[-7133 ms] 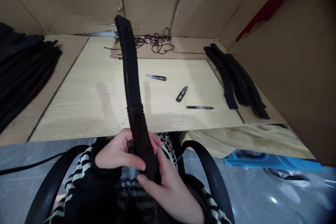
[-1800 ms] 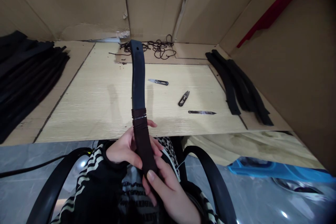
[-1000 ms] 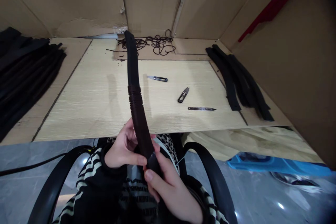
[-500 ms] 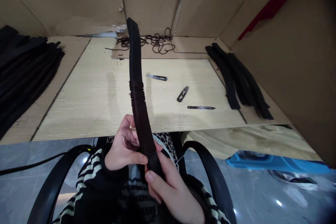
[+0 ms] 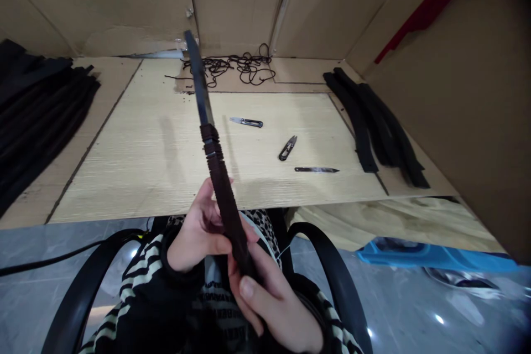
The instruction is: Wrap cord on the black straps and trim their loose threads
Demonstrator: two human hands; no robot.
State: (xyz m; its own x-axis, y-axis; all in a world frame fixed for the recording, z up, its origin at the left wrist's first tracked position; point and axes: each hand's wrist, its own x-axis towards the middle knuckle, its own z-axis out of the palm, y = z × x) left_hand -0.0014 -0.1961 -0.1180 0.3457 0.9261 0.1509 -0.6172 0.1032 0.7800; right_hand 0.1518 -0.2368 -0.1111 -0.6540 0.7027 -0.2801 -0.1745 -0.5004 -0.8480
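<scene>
A long, slightly curved black strip (image 5: 202, 91) rises from my lap over the table, its narrow edge turned toward me. Dark brown cord (image 5: 223, 185) is wound tightly round its middle and lower part, with small gaps near the top of the winding. My right hand (image 5: 269, 293) is closed round the lower end, thumb on the near side. Higher up, my left hand (image 5: 201, 232) grips the wrapped part from the left, its thumb pressed to the side and some fingers hidden behind it.
Two thread snips (image 5: 248, 121) (image 5: 287, 147) and a slim pointed blade (image 5: 317, 169) lie on the table (image 5: 136, 149). Loose brown cord (image 5: 251, 69) is tangled at the back. Black strips are piled at left (image 5: 37, 116) and right (image 5: 373, 121). Cardboard walls (image 5: 240, 5) enclose the back and right.
The wrapped strip has turned about its length, from its broad face to its narrow edge. Its top end has swung left. Both hands still hold it.
</scene>
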